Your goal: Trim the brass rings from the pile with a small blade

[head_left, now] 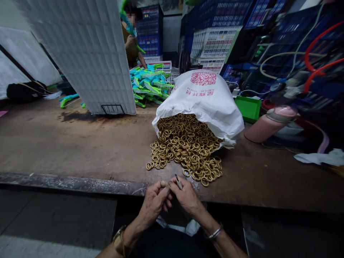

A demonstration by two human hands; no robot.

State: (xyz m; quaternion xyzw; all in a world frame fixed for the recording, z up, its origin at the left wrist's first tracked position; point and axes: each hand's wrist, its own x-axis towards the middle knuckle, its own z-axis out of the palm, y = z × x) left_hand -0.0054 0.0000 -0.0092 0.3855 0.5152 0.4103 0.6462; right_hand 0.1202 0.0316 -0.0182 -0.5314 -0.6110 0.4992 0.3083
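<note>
My left hand (155,200) is closed at the table's front edge, thumb and fingers pinched together; whatever it holds is too small or hidden to name. Close beside it, almost touching, my right hand (186,198) is closed on a slim tool (178,182) with a grey body and a narrow dark tip, perhaps a small blade. Just beyond both hands lies a heap of gold-coloured rings (185,143). The rings spill onto the table from the mouth of a white woven sack (206,96) lying on its side.
The brown wooden table (80,150) has a worn front edge. A tall white ribbed panel (88,57) stands at left. Behind are green and blue plastic pieces (149,84) and a person (131,43). A pink bottle (268,123), a green tray (247,108) and red hoses stand right.
</note>
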